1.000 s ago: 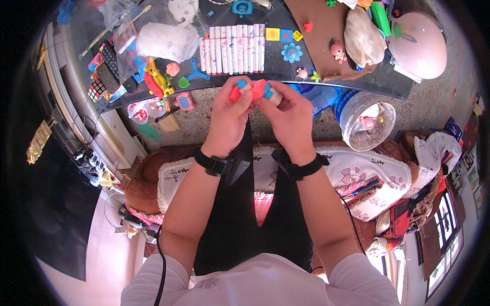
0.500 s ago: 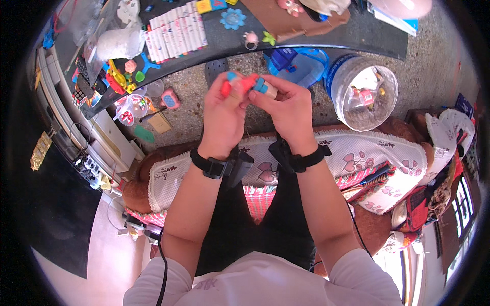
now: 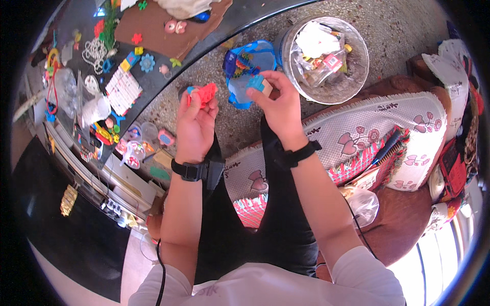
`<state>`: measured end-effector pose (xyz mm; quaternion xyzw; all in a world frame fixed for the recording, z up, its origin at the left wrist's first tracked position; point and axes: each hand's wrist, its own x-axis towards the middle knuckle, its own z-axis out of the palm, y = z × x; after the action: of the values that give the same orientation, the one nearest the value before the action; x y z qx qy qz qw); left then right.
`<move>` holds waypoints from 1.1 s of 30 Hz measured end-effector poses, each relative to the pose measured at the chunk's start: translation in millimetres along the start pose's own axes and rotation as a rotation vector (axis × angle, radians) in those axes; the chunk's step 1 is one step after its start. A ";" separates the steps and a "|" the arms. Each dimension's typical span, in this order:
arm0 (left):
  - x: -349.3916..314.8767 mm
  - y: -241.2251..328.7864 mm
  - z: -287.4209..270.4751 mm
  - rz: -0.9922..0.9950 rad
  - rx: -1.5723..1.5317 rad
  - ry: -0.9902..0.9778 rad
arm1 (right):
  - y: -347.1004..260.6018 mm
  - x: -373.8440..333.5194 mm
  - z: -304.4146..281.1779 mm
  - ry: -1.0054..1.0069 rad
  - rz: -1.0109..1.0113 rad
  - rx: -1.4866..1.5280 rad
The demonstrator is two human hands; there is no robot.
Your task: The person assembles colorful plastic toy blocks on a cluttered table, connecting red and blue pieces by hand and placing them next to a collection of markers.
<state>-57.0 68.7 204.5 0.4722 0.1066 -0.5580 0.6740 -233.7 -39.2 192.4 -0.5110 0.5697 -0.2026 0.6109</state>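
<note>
My left hand (image 3: 195, 127) is closed on a red toy block piece (image 3: 206, 95), with a bit of blue showing by the thumb. Between the thumb and fingers of my right hand (image 3: 282, 109) is a blue and beige toy block piece (image 3: 260, 84). The two pieces are apart, both held up above my knees. Just beyond my right hand stands a blue plastic container (image 3: 240, 105) on the floor. Small colourful pieces (image 3: 248, 62) lie inside it. My palms and fingers partly hide both held pieces.
A clear bin (image 3: 363, 76) with wrappers stands right of the blue container. At left, the dark table (image 3: 166, 66) bears a row of white markers (image 3: 122, 92), a blue flower (image 3: 147, 62) and small toys. A patterned sofa cover (image 3: 357, 132) lies at the right.
My hands have moved apart, parting the red piece from the blue and beige one. The view has turned right, so the blue container now sits next to my right hand.
</note>
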 end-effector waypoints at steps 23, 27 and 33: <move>153.4 107.4 -107.0 0.967 1.665 -0.286 | -46.3 200.0 60.0 0.340 -0.589 -0.441; 156.9 109.1 -120.1 1.018 1.836 -0.390 | -51.6 190.4 62.5 0.359 -0.493 -0.445; 163.5 104.3 -121.3 1.118 1.880 -0.371 | -42.8 195.8 65.7 0.392 -0.507 -0.533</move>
<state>136.4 46.7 84.5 0.6861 -0.6900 -0.0958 0.2096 -107.5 -192.7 122.0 -0.7271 0.5638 -0.2855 0.2682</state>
